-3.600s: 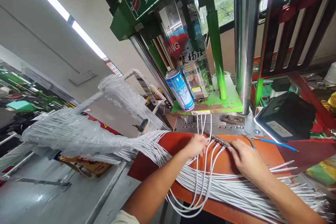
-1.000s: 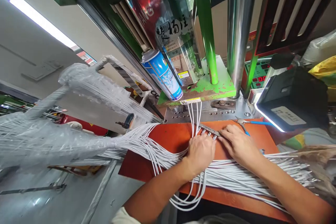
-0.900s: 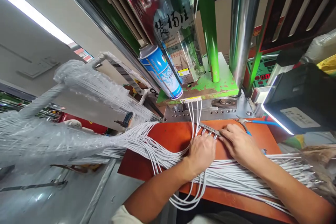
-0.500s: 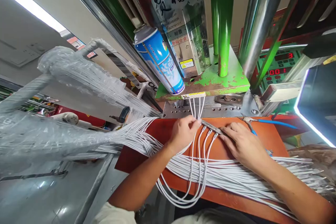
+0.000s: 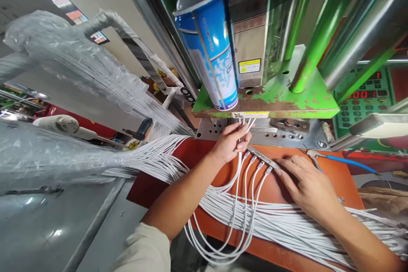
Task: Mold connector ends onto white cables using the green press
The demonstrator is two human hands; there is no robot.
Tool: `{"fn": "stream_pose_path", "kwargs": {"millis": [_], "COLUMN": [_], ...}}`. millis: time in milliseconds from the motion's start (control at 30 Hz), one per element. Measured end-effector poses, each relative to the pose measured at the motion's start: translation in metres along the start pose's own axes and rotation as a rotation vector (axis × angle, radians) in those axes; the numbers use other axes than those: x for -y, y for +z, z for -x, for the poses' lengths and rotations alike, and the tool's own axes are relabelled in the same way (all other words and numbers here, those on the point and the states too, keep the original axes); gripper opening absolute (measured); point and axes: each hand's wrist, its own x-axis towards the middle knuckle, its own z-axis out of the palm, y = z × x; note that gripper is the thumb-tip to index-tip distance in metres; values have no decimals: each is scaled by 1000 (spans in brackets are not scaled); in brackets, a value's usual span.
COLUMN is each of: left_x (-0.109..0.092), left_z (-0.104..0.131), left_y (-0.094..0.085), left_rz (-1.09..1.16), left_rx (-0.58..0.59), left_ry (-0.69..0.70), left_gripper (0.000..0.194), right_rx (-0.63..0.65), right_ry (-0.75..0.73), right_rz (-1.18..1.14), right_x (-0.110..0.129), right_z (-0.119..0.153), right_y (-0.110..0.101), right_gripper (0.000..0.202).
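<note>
Since half a second ago your left hand (image 5: 230, 143) has reached the press, pinching white cables (image 5: 242, 125), while your right hand (image 5: 307, 187) lies spread, steadying the metal strip (image 5: 262, 158).

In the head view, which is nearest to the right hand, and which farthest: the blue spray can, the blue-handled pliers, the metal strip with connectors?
From the right hand:
1. Metal strip, touching its fingertips, to the left.
2. Blue-handled pliers, just beyond, to the right.
3. Blue spray can, up on the green machine base, far left.
</note>
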Motion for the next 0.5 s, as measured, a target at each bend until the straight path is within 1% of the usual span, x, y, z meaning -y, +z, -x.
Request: {"fn": "stream_pose_path", "kwargs": {"millis": [67,133,200,267,300,367,433,500], "left_x": [1,3,5,7,8,9,10,11], "left_z": [1,-1,-3,-6,-7,-8,-9,-10], "left_y": [-7,-11,-12,-11,-11,-10,-11,-12], "left_rz": [59,98,114,118,117,117,113,102], "left_rx": [56,82,80,66,64,70,76,80], "left_ry": [-52,-68,-73,-65,-60,-50,-48,-52], "left_gripper": [41,40,42,47,49,52,53,54], "right_rx": [-11,-3,35,28,-5,-116,-203,-214], "right_ry": [-6,-4,-10,-51,-84,-129,-101,-32], "right_rz": [-7,-28,-58,-62,-44,33,113,122], "right_x": [-1,-2,-3,-4,-5,-9,-16,-26], "right_z": [2,3,1,-11,-21,-52,-91,-133], "right_y": [1,0,-6,-16,-22,-33,-40,-42], "right_gripper": [35,34,35,36,37,41,45,48]}}
